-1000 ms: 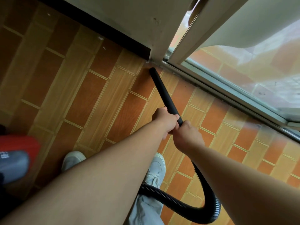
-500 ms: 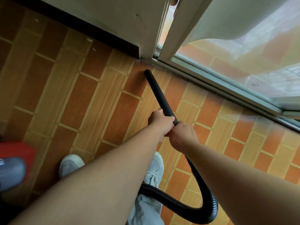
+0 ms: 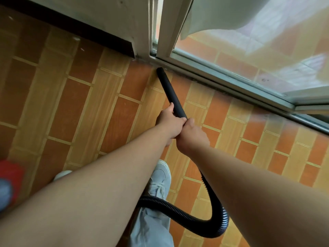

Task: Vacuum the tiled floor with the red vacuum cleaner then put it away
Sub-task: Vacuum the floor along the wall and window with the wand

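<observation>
A black vacuum tube point(image 3: 169, 90) slants down to the orange and tan tiled floor point(image 3: 74, 111), its tip against the sliding door track near the corner. My left hand point(image 3: 169, 121) grips the tube just ahead of my right hand point(image 3: 193, 135), which also grips it; the two hands touch. Behind them the ribbed black hose point(image 3: 210, 223) loops under my right arm and back toward my legs. The red vacuum cleaner body point(image 3: 10, 177), with a grey part, shows at the left edge, partly cut off.
A sliding glass door point(image 3: 249, 56) with a metal track point(image 3: 222, 77) runs along the right, a white curtain point(image 3: 222, 13) hanging behind it. A white wall with dark skirting point(image 3: 85, 27) borders the top. My feet in pale shoes point(image 3: 160, 179) stand below the hands.
The tube tip has slid from the wall corner rightward to the door track. My hands stay on the tube, and the view has shifted right.
</observation>
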### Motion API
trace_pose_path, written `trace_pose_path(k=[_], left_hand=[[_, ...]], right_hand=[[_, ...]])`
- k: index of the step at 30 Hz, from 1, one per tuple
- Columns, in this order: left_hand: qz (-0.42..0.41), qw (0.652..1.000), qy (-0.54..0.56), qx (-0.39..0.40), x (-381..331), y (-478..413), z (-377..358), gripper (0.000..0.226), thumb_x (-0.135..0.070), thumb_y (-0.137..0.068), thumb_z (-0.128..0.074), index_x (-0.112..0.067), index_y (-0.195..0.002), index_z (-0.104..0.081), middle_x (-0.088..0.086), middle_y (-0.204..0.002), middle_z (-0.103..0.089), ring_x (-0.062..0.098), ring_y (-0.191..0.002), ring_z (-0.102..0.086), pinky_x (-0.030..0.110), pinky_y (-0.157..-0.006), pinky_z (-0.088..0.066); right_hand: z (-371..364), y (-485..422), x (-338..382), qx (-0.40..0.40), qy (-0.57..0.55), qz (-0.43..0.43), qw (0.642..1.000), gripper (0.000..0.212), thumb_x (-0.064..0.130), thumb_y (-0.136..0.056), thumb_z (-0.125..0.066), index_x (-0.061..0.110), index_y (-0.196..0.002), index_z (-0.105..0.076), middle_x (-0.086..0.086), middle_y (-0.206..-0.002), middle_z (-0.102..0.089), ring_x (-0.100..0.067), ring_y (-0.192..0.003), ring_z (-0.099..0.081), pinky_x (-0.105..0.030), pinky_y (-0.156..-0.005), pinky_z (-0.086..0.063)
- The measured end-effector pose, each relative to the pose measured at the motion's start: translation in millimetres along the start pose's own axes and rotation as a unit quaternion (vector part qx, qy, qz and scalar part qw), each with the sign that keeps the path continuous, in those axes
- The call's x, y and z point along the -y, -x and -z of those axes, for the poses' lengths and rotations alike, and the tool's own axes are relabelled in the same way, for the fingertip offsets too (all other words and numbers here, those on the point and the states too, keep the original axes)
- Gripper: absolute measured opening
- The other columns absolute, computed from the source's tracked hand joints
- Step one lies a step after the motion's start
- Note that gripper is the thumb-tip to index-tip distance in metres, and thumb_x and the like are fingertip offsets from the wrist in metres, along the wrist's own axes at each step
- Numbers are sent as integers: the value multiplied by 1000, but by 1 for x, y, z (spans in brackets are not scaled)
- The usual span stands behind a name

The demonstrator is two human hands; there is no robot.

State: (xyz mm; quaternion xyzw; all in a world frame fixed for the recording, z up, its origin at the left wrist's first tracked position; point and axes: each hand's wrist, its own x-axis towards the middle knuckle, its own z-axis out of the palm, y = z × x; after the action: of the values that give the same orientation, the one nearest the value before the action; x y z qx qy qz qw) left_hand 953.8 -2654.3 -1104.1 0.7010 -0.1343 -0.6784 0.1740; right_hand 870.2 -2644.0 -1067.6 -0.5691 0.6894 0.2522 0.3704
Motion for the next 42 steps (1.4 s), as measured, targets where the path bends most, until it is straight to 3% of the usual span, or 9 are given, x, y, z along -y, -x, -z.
trace_pose_path(k=[7, 12, 18, 23, 28, 37, 42], left_hand=[[9, 998, -52, 40, -1, 5, -11, 83, -14, -96, -65, -34, -160, -16, 3, -151, -49, 27, -132, -52, 47, -111, -45], [11, 999, -40, 6, 1, 3, 13, 83, -14, -96, -65, -35, -160, -17, 2, -155, -44, 29, -134, -50, 50, -111, -45], [20, 1000, -17, -15, 1, 1, 26, 83, -16, -96, -66, -37, -159, -18, 1, -150, -49, 30, -129, -54, 52, -106, -48], [24, 999, -27, 30, 1, 7, 1, 84, -13, -97, -65, -35, -160, -16, 2, -151, -47, 28, -130, -53, 49, -108, -48], [27, 997, -51, 59, 6, 13, -20, 83, -13, -98, -64, -36, -161, -14, 5, -154, -43, 28, -136, -47, 42, -107, -44], [10, 1000, -22, 1, 12, 7, 18, 82, -14, -96, -66, -35, -160, -19, 0, -151, -49, 28, -130, -53, 49, -109, -47], [30, 999, -8, 32, 10, 9, 4, 86, -12, -95, -66, -38, -160, -16, -1, -146, -51, 27, -126, -55, 50, -107, -48]], right_hand=[[-6, 6, -16, -14, -29, -24, 999, 22, 23, -98, -52, 17, -106, -33, 1, -76, -42, -29, -82, -55, -40, -68, -48], [-13, 3, 5, -16, -21, 25, 999, 20, 19, -98, -52, 16, -105, -35, 0, -76, -45, -30, -79, -56, -38, -65, -44], [-12, -4, 20, -7, -3, 13, 1000, 22, 20, -97, -54, 17, -104, -33, 0, -76, -46, -29, -80, -56, -38, -62, -42], [-8, 4, -3, 5, -26, -45, 999, 23, 25, -97, -54, 18, -104, -33, -2, -78, -49, -30, -82, -60, -45, -72, -57], [-12, 14, -23, 0, -56, -66, 996, 26, 26, -96, -55, 19, -104, -31, -2, -82, -51, -33, -87, -65, -50, -77, -60], [-19, 6, 9, -16, -33, 4, 999, 21, 24, -98, -53, 15, -104, -35, 0, -76, -45, -27, -75, -53, -37, -61, -41], [-16, 8, -4, -4, -45, -33, 998, 23, 27, -98, -55, 16, -105, -36, 0, -78, -47, -28, -81, -56, -39, -66, -46]])
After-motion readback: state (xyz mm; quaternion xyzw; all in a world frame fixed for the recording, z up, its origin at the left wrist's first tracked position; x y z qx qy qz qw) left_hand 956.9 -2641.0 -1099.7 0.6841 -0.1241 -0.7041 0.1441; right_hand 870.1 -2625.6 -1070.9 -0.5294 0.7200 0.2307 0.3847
